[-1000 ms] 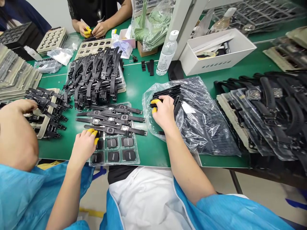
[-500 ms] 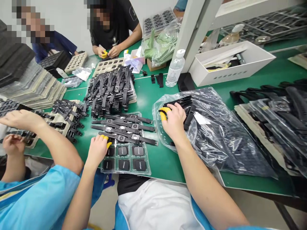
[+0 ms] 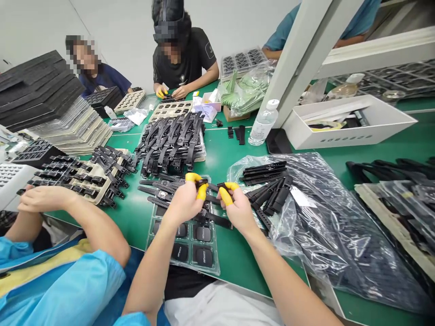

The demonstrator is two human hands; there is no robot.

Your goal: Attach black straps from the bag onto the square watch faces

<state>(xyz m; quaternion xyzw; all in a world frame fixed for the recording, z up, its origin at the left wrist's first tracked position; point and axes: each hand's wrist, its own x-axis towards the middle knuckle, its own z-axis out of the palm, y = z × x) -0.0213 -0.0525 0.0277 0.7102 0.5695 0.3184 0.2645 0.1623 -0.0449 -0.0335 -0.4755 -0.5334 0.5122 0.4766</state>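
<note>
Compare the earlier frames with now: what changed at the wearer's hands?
The right hand left the straps at the plastic bag, moving left with a black piece. The left hand moved right from the tray's left side to over the watches, pinching a dark piece. Bottle and white box stayed put.

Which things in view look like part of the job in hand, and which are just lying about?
Likely part of the job:
left hand and right hand, pinching dark parts
black-strapped watches
clear tray with dark square pieces
loose black straps

Seemingly just lying about:
water bottle
white box
dark phone-like slab
bagged green strips
</note>
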